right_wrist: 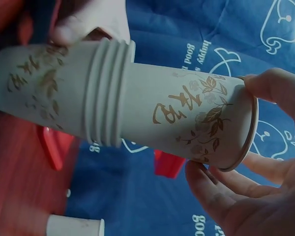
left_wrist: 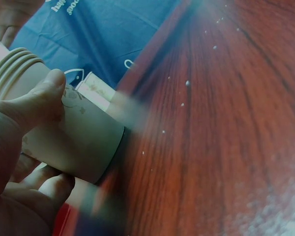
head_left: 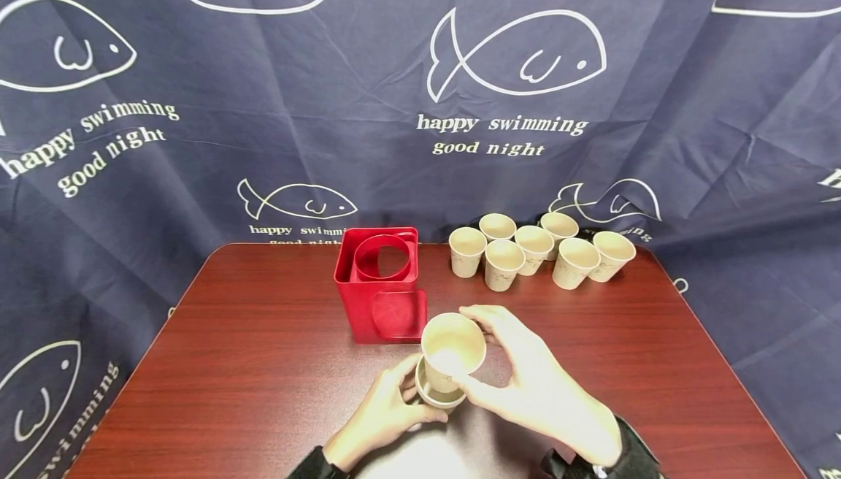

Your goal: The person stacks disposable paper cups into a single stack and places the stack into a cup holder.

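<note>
A cream paper cup (head_left: 452, 351) with gold lettering is part-way nested in a short stack of like cups (head_left: 430, 391), held above the table's near edge. My left hand (head_left: 410, 395) grips the stack (left_wrist: 83, 147) around its lower end, thumb on top. My right hand (head_left: 489, 355) pinches the top cup (right_wrist: 187, 118) at its rim, thumb on one side and fingers (right_wrist: 221, 196) on the other. In the right wrist view the stack (right_wrist: 49, 98) shows several stacked rims.
A red square cup holder (head_left: 384, 282) with a round opening stands just beyond my hands. Several loose paper cups (head_left: 539, 249) are grouped at the back right of the brown wooden table (head_left: 263, 362). A dark blue fish-print cloth (head_left: 420, 99) hangs behind.
</note>
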A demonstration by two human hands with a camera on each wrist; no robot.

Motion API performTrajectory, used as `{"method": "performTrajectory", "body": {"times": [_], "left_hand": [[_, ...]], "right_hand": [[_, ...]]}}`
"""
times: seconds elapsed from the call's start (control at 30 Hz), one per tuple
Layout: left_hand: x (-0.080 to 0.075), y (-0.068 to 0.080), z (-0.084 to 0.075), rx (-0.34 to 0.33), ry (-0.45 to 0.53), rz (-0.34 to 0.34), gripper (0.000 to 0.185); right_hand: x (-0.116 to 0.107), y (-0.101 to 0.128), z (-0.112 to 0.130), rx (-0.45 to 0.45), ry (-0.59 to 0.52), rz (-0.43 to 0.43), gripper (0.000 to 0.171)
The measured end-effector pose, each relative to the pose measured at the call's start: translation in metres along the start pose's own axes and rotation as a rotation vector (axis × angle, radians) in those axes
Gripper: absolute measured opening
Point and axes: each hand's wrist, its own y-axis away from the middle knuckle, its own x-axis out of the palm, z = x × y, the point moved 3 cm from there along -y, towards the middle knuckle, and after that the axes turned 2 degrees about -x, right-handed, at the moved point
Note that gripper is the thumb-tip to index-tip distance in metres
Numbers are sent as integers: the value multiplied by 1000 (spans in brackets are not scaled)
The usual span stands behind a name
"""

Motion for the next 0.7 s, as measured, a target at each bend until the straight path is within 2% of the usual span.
{"method": "performTrajectory", "body": {"times": [0.2, 0.37, 0.7], "left_hand": [[-1, 0, 0, -6, -6, 2, 75], [0, 1, 1, -18, 16, 3, 76], [0, 1, 2, -14, 39, 2, 76]], "right_hand": [[12, 5, -2, -16, -10, 16, 70], [21, 9, -5, -26, 27, 32, 68], [34, 19, -16, 48, 41, 58, 67]]}}
